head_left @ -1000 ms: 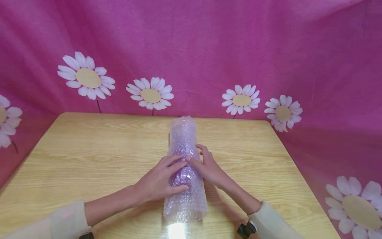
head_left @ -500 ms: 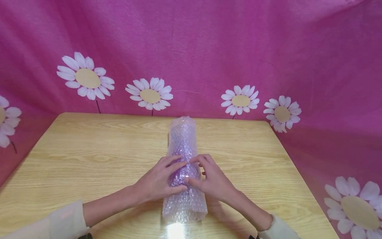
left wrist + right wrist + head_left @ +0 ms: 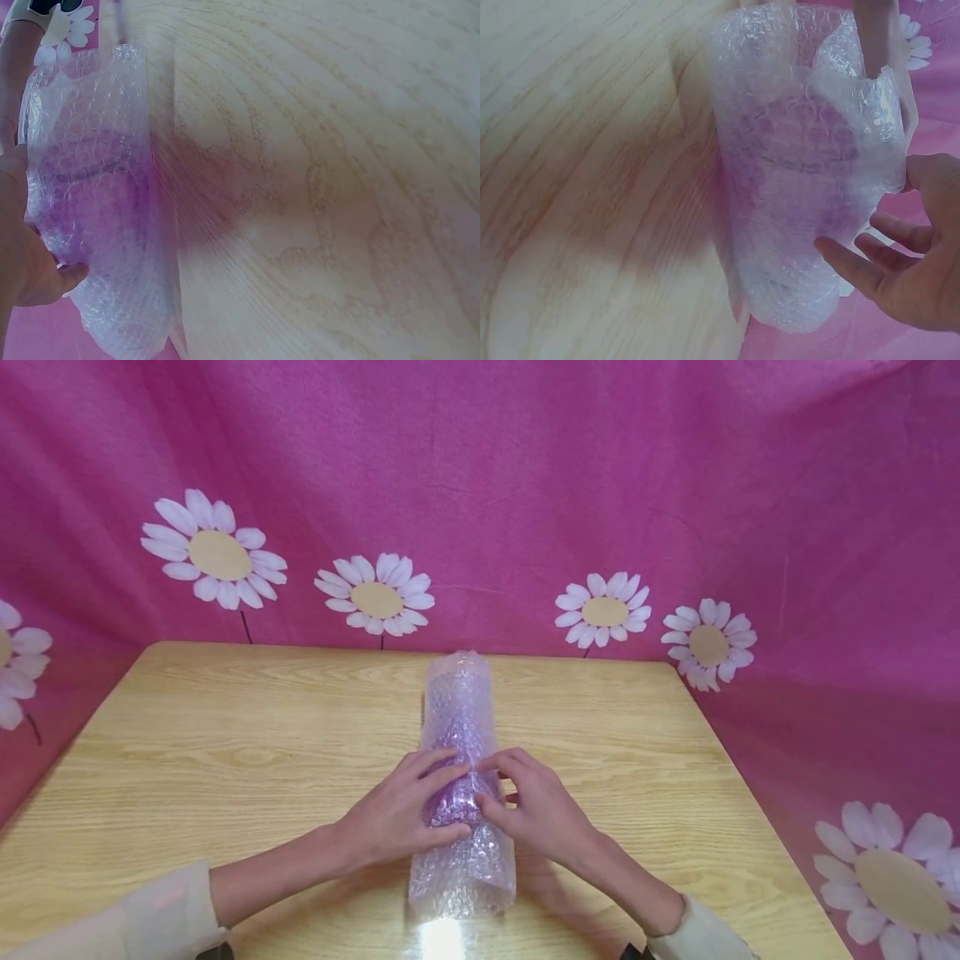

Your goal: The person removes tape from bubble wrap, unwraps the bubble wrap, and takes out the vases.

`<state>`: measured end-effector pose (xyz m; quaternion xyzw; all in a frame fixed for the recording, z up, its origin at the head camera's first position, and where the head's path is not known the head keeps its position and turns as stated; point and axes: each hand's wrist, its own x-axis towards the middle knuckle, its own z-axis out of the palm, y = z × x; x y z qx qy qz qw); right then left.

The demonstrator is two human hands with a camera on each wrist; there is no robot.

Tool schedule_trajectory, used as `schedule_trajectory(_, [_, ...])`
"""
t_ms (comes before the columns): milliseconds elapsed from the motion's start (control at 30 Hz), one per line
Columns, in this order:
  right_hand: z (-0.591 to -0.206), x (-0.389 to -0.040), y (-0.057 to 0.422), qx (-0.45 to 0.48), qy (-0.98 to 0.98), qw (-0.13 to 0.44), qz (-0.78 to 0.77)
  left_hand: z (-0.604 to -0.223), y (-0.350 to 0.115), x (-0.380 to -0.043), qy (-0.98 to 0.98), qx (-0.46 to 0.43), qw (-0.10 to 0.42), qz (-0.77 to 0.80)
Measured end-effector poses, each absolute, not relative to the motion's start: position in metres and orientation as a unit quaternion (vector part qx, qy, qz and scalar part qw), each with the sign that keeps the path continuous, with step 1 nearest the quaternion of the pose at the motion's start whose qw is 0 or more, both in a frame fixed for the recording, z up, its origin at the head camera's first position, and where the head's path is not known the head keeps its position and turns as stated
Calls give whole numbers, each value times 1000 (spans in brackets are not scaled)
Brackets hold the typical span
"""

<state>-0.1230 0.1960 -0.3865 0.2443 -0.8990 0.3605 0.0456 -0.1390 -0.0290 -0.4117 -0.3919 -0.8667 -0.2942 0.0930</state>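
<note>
A roll of bubble wrap (image 3: 459, 710) lies lengthwise on the wooden table, wrapped round something purple (image 3: 802, 176) whose kind is blurred by the layers. Across its left side and top rests my left hand (image 3: 397, 814), fingers spread and thumb toward the near end. My right hand (image 3: 543, 814) is at the right side, index fingertip on the top close to the left fingertips and thumb a little nearer me. In the right wrist view, the right thumb (image 3: 922, 174) is at the edge of the wrap, and the fingers stand apart over it.
The wooden table (image 3: 285, 710) extends on both sides of the roll. Behind it and at the sides hangs a magenta cloth (image 3: 480, 485) printed with white daisies. The roll's far end reaches the table's back edge.
My right hand has drawn back toward me along the roll, its thumb moving nearer, then settled. My left hand has stayed in place. The wrap's near right edge now lies slightly further in.
</note>
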Motion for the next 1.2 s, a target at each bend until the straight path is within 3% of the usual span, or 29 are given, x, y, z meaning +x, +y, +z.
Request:
schedule_trajectory(467, [-375, -125, 188, 358, -902, 184, 156, -413, -29, -140, -865, -393, 103, -293])
schedule_trajectory(1200, [-362, -128, 180, 431, -877, 210, -23, -412, -30, -137, -867, -396, 97, -285])
